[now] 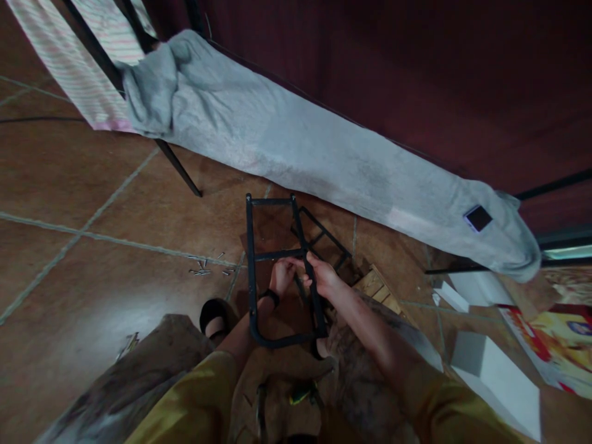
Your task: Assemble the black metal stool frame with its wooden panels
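Observation:
A black metal frame (251,271), rectangular with rounded near corners and a crossbar, stands or is held up between my knees. My right hand (324,277) is closed round its right side bar, just below the crossbar joint. Reaching through the frame's opening, my left hand (282,274) has its fingers pinched together close to that same bar; whatever is in them is too small to make out. Behind the frame, a second black metal frame (327,233) is partly hidden by it. Several loose screws (201,270) lie on the floor to the left.
A long bench covered with grey cloth (324,154) crosses ahead, with a phone (478,218) on its right end. Wooden slats (377,287), a white box (497,379) and a colourful printed package (555,345) lie to my right. A green-handled tool (303,392) is near my lap.

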`<state>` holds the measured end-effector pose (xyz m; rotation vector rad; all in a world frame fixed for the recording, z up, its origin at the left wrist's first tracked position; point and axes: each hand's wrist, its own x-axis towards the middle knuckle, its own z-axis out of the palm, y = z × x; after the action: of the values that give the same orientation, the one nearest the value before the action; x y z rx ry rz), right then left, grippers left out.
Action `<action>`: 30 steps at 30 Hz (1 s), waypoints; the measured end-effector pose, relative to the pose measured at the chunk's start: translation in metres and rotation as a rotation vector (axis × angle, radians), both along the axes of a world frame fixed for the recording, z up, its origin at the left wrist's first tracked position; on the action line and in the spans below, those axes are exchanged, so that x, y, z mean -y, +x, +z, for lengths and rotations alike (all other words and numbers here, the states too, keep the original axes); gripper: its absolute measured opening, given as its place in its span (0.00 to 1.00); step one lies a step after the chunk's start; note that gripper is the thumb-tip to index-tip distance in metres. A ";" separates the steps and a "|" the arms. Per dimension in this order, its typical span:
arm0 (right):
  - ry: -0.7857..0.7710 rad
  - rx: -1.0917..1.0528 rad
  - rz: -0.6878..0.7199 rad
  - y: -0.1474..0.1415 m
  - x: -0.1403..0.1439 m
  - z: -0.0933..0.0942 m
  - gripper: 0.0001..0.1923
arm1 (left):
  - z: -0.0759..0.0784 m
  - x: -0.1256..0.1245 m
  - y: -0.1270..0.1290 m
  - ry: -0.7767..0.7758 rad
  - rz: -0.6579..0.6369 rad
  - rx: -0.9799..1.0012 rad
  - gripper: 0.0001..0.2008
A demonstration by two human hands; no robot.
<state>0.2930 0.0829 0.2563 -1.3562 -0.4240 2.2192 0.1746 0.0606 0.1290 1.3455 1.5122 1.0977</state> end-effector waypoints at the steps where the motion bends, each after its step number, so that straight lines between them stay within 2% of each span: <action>1: 0.004 0.001 -0.001 0.000 0.000 0.000 0.08 | 0.000 0.000 0.000 0.001 -0.003 0.000 0.10; 9: 0.015 -0.008 0.010 -0.003 0.001 0.000 0.08 | 0.000 0.003 -0.002 0.041 -0.035 -0.017 0.11; 17: 0.015 0.016 -0.008 -0.001 -0.001 0.003 0.06 | -0.003 0.015 -0.019 0.018 0.043 -0.126 0.12; 21: 0.004 0.040 0.013 0.002 -0.002 0.010 0.06 | -0.007 0.033 -0.023 -0.022 0.154 -0.150 0.11; 25: 0.006 0.078 0.041 0.004 -0.003 0.016 0.08 | -0.008 0.066 -0.028 -0.119 0.361 -0.171 0.12; 30: 0.057 0.104 0.073 0.007 -0.007 0.010 0.09 | -0.011 0.096 -0.059 -0.300 0.626 -0.178 0.13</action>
<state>0.3004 0.0903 0.2667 -1.4517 -0.5782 2.1833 0.1154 -0.0355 0.1178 0.7912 2.2181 1.0705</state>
